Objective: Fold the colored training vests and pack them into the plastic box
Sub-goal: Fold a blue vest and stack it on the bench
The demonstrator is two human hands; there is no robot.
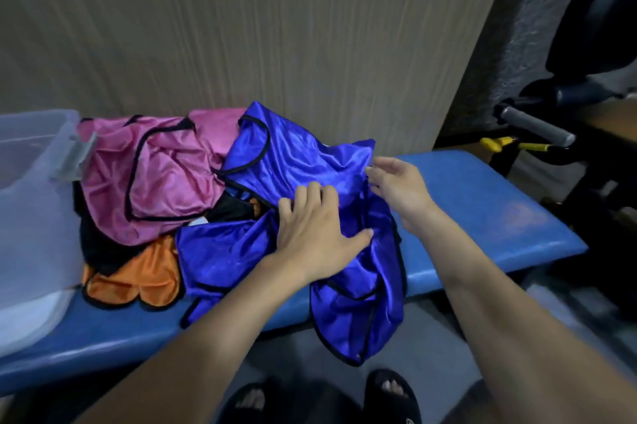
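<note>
A crumpled blue vest (296, 161) with black trim lies on a blue padded bench (475, 203), part of it hanging over the front edge. My left hand (317, 227) rests flat on it, fingers spread. At the vest's right edge, my right hand (396, 185) touches the cloth with fingers apart; no grip shows. A pink vest (155, 175) lies to the left, an orange vest (138, 279) in front of it, with black cloth (100, 247) between. The clear plastic box (31, 203) stands at the bench's left end.
A wood-grain panel (275, 27) rises right behind the bench. At the right stand dark exercise equipment with a grey padded handle (537, 127) and yellow parts (496, 144). My feet in black sandals (389, 396) stand on the grey floor below.
</note>
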